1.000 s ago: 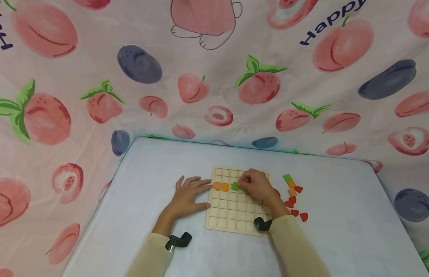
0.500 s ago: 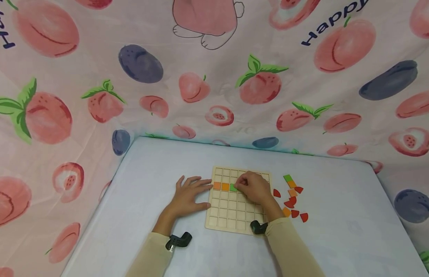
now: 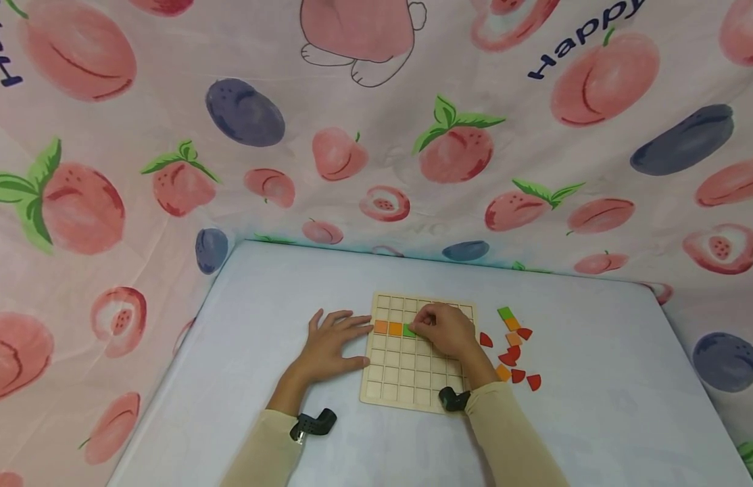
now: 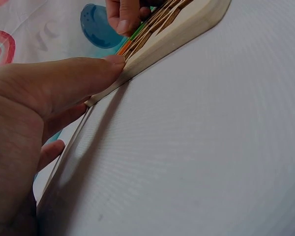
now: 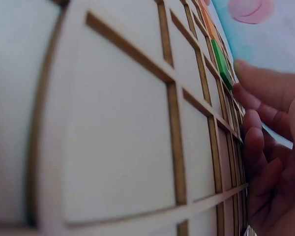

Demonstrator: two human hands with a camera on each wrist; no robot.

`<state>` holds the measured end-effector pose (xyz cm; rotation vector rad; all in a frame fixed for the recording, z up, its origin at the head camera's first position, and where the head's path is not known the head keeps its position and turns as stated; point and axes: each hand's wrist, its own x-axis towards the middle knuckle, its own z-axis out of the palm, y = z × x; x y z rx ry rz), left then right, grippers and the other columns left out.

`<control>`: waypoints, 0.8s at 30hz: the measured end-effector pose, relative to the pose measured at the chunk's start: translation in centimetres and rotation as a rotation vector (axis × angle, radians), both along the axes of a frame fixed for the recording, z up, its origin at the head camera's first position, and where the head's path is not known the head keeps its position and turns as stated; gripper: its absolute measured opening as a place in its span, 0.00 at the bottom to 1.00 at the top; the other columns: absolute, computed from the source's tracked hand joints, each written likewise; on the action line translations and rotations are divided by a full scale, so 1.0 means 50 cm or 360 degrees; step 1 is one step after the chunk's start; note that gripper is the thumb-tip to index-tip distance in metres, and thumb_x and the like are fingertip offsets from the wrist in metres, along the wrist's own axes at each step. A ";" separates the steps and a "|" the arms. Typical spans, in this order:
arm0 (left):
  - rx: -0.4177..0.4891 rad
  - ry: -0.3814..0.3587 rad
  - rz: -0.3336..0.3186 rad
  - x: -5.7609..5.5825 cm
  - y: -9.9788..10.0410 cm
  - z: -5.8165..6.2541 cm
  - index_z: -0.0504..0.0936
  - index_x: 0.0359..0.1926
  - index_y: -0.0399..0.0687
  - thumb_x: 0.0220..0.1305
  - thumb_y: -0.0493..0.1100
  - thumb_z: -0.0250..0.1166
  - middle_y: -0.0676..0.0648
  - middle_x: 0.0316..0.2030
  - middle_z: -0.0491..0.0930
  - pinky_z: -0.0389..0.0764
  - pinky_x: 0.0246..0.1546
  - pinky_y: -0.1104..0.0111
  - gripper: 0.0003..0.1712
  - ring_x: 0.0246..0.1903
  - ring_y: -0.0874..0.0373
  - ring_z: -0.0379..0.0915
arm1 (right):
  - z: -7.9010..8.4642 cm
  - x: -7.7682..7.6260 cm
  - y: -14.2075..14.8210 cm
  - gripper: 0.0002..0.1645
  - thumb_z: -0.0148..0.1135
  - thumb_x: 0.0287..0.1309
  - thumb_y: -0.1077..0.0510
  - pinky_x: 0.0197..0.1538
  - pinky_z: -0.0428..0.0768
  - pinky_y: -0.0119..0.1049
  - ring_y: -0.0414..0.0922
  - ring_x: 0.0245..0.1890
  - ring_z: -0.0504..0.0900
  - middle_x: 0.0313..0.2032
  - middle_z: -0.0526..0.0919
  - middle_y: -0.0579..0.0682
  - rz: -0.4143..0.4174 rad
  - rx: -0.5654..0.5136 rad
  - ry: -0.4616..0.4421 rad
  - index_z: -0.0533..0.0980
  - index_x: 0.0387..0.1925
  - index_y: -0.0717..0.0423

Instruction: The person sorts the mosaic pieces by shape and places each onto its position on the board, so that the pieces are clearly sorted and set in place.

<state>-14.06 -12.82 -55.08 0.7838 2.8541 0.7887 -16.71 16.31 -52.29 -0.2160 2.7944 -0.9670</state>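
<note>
A wooden grid board (image 3: pixel 407 376) lies on the table between the two hands. One row bears a light orange square tile (image 3: pixel 381 327), an orange square tile (image 3: pixel 395 329) and a green square tile (image 3: pixel 408 331), side by side from the left edge. The right hand (image 3: pixel 447 329) pinches the green tile at its right side; in the right wrist view this tile (image 5: pixel 221 64) stands slightly proud of the grid. With fingers spread, the left hand (image 3: pixel 330 346) rests along the board's left edge, its thumb against the wooden rim (image 4: pixel 174 49) in the left wrist view.
Right of the board lie several red quarter-circle pieces (image 3: pixel 533 382), a green tile (image 3: pixel 504 313) and orange tiles (image 3: pixel 503 373). The white table (image 3: pixel 608 379) meets a fruit-print cloth (image 3: pixel 413 203) at the back and left.
The right hand has moved slightly left with the green tile, bringing it down beside the orange one. Over the last half second it has hardly shifted. The left hand stays put.
</note>
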 end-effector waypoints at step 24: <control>-0.0007 0.0005 0.0009 0.001 -0.001 0.003 0.75 0.70 0.66 0.59 0.66 0.68 0.62 0.73 0.69 0.36 0.75 0.36 0.39 0.76 0.52 0.55 | -0.003 0.001 0.009 0.08 0.78 0.52 0.44 0.36 0.70 0.38 0.41 0.31 0.74 0.32 0.78 0.39 0.0039 -0.0070 -0.0026 0.85 0.34 0.35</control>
